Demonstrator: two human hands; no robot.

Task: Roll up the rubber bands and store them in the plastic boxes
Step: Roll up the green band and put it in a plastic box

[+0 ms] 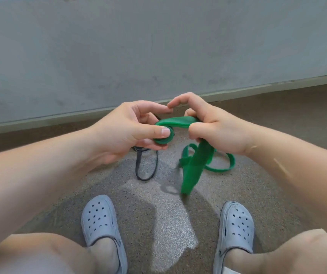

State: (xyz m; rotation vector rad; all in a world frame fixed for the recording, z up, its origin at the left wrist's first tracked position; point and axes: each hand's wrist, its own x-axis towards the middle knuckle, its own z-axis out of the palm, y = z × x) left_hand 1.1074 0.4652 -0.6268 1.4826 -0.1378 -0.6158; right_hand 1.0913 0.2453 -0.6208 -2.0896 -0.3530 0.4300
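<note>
Left hand (127, 131): grip closed on coil (159, 141) of green band (178, 122), thumb pressed on top. Right hand (216, 129): grip closed on flat stretch of band just beside coil. Remainder hanging below right hand, loops lying on floor (158, 224). Black band (137, 165) on floor beneath left hand.

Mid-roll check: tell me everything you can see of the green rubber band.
The green rubber band is a flat, wide, matte strip that looks like soft rubber. One end is wound into a small coil, pinched in the left hand. A short span arcs to the right hand, which grips it; the rest hangs twisted towards the floor. Narrower green loops lie there; whether they are part of it is unclear.
</note>
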